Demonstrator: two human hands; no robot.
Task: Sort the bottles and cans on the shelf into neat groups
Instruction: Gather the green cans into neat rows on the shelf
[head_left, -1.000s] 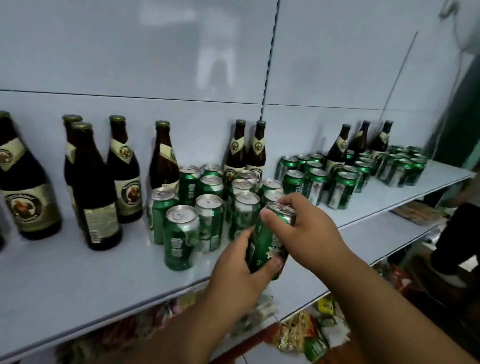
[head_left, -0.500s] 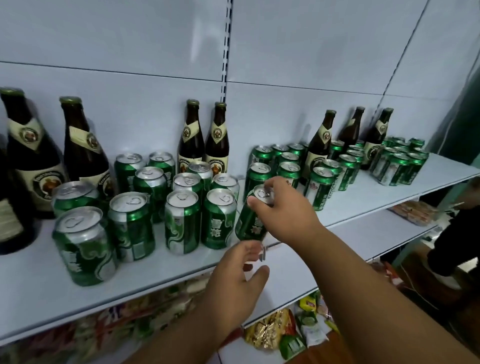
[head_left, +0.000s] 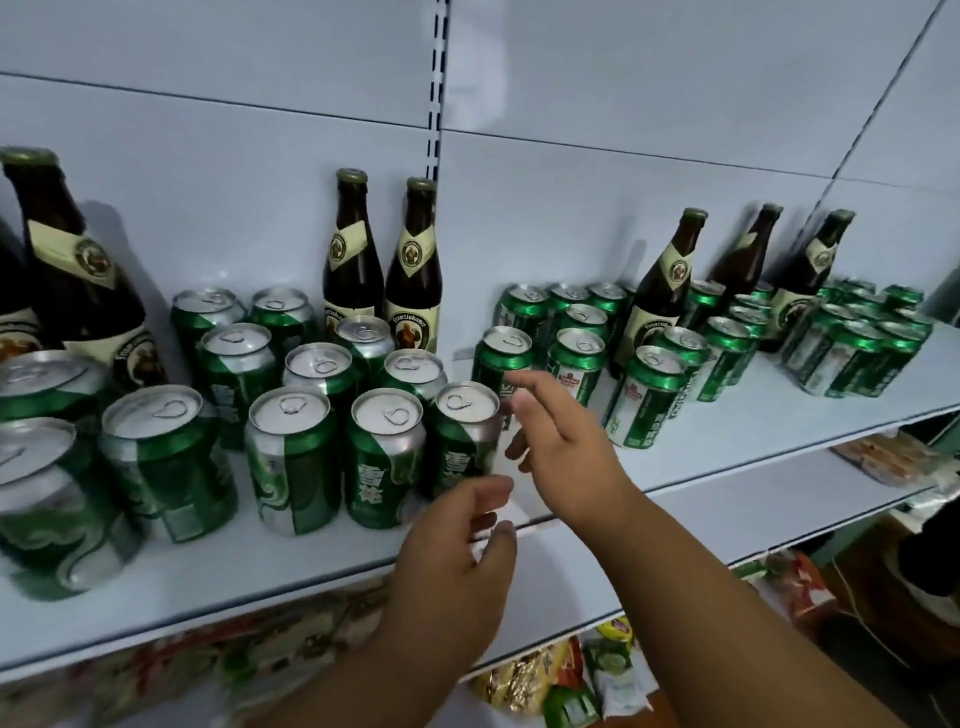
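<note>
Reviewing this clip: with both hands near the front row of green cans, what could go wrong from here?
1. The right hand hovers open beside the rightmost front can; a careless sweep might topple it into its tightly packed neighbours.
2. The left hand is at the shelf edge, close under that same can; a nudge could send it off the front.
3. A brown bottle stands among the right-hand cans, so reaching in there risks tipping glass.

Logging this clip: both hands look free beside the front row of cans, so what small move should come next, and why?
Probably the right hand reaches for the lone can just behind it: both hands are empty, and that can stands apart from the left can group, whose front row now looks complete.
</note>
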